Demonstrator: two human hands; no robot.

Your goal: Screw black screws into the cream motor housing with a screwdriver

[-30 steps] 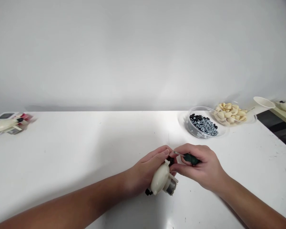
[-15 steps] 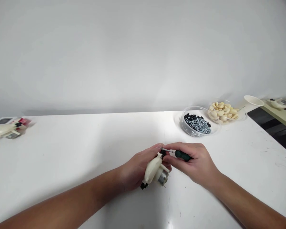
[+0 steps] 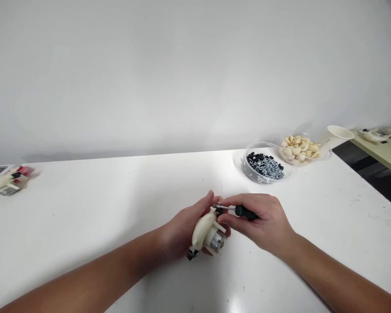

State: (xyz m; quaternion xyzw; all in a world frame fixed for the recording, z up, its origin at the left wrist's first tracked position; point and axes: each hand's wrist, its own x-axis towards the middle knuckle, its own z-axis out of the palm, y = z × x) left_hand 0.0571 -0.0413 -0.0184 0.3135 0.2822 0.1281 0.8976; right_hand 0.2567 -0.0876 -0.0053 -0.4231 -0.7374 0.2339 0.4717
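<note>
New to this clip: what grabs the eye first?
At the centre of the white table, the left hand grips a cream plastic housing fitted with a small metal motor. The right hand points a green-handled screwdriver at its top end. Toward the far edge sits a clear bowl of black parts and silver screws.

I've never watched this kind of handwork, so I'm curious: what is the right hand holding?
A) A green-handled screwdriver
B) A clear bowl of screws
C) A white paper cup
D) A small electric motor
A: the right hand grips the green-handled screwdriver, its metal shaft reaching toward the cream plastic housing held in the left hand.
</note>
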